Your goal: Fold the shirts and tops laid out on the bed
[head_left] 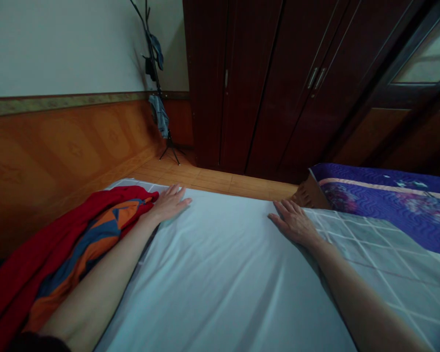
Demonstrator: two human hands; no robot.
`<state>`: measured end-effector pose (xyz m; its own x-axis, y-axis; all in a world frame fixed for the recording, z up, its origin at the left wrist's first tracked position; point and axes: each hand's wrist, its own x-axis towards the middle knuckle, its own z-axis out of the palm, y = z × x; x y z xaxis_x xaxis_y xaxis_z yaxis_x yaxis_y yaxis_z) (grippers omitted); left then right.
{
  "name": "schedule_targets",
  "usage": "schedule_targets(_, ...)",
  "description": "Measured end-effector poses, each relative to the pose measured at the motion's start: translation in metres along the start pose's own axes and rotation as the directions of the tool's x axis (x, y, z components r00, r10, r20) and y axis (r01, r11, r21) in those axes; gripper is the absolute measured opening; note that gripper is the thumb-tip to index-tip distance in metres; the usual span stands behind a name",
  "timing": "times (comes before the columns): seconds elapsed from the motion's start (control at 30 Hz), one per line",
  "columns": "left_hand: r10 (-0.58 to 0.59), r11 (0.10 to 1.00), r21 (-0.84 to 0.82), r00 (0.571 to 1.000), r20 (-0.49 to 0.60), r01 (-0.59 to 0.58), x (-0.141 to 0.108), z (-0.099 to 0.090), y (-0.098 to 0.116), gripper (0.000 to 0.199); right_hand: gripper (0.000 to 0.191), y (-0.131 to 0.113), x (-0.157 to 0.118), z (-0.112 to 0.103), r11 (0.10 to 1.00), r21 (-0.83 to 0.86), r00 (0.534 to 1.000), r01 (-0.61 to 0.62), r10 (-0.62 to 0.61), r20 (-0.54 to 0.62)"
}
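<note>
A pale, plain cloth (227, 259) is spread out in front of me, with soft creases running along its length. My left hand (170, 203) lies flat on its far left corner, fingers stretched out. On the far right corner rests my right hand (293, 222), palm down with the fingers spread. Beneath the cloth is a grey checked sheet (374, 249), which shows on the right and in a strip at the far left. Beside my left forearm lies a bunched red cloth (69, 220) with an orange and blue patterned part (106, 230).
A dark wooden wardrobe (238, 88) stands beyond a strip of wooden floor (220, 183). Left of it is a coat stand (157, 83) with hanging clothes. At the right, a purple quilted cover (381, 195) lies next to the checked sheet. An orange-panelled wall (69, 142) borders the left.
</note>
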<state>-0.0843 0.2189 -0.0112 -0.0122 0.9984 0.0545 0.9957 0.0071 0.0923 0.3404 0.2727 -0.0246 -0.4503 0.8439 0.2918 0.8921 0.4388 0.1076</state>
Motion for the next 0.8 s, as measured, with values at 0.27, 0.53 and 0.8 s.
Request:
schedule_targets(0.27, -0.009, 1.0, -0.008, 0.998, 0.057, 0.01, -0.003, 0.007, 0.002, 0.071, 0.067, -0.018, 0.0, -0.009, 0.998, 0.024, 0.996, 0.066, -0.067, 0.058)
schedule_targets(0.53, -0.063, 0.998, -0.013, 0.997, 0.044, 0.063, 0.001, 0.008, -0.013, 0.068, 0.063, -0.028, -0.002, -0.004, 0.996, 0.033, 0.995, 0.079, -0.081, 0.066)
schedule_targets(0.8, -0.197, 0.98, 0.014, 0.98, 0.006, 0.197, -0.01, -0.018, -0.005, 0.064, 0.066, -0.021, -0.001, 0.002, 0.997, 0.005, 0.996, 0.071, -0.071, 0.054)
